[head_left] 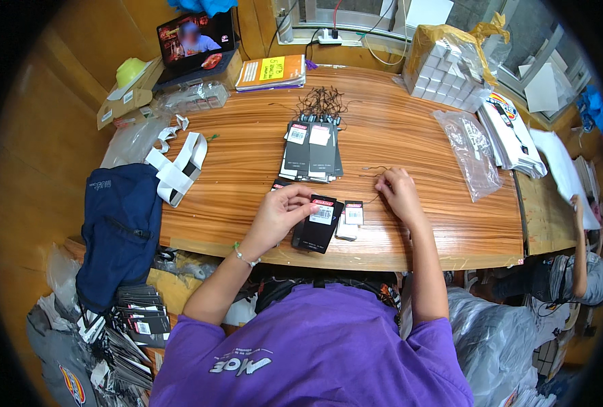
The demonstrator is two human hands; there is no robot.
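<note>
My left hand (pixel 278 216) is closed on a black hang tag (pixel 314 236) with a red strip and a white barcode sticker, held near the table's front edge. Other dark tags show partly behind it. Just right of it lies a small pile of white labels (pixel 347 230), the top one edged in black and red. My right hand (pixel 400 192) has its fingertips pinched together at a thin dark cord (pixel 375 169). Beyond both hands sits a stack of black hang tags (pixel 315 161), their dark strings (pixel 322 103) bunched at the far end.
On the left are a navy cloth bag (pixel 120 224), white strips (pixel 178 173) and a laptop (pixel 196 42). Notebooks (pixel 271 72) lie at the back. To the right are wrapped white boxes (pixel 444 73), a plastic bag (pixel 470 152) and folded white bags (pixel 512 136). Another person (pixel 579 275) works far right.
</note>
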